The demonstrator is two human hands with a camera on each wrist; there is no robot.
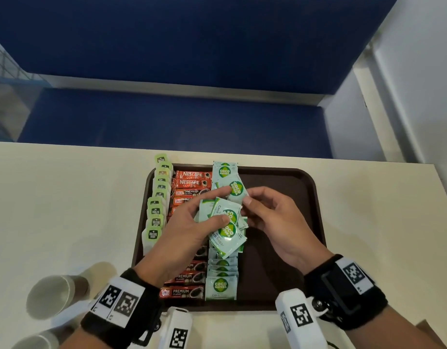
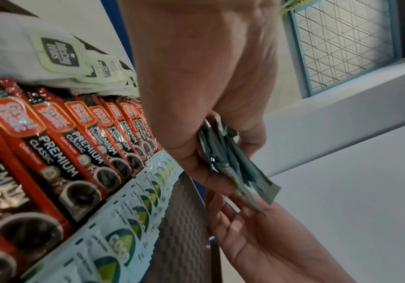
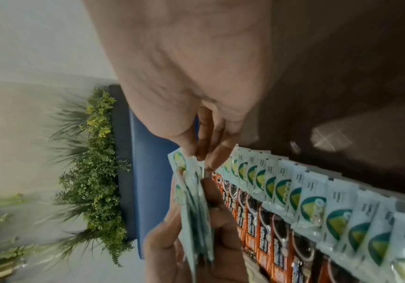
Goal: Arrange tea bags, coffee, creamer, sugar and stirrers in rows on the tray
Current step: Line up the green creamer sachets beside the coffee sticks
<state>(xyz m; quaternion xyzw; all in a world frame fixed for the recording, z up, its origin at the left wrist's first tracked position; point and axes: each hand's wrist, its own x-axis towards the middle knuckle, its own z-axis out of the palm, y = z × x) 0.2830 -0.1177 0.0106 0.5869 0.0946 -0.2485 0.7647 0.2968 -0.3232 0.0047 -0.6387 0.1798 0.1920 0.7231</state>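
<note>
A dark brown tray (image 1: 287, 182) lies on the cream table. On it run a row of green-tagged tea bags (image 1: 155, 215), a row of red coffee sticks (image 1: 189, 183) and a row of pale green sugar sachets (image 1: 222, 280). My left hand (image 1: 192, 222) grips a fanned stack of sugar sachets (image 1: 226, 230) above the tray's middle. My right hand (image 1: 265, 210) pinches the edge of the top sachet (image 1: 236, 188) of that stack. In the left wrist view the stack (image 2: 233, 164) shows edge-on between thumb and fingers. The right wrist view shows the laid sugar row (image 3: 317, 203).
Paper cups (image 1: 51, 293) lie on their sides at the table's near left. The right half of the tray (image 1: 287, 248) is bare. A blue bench (image 1: 167, 119) runs behind the table, and a white wall (image 1: 418, 71) stands to the right.
</note>
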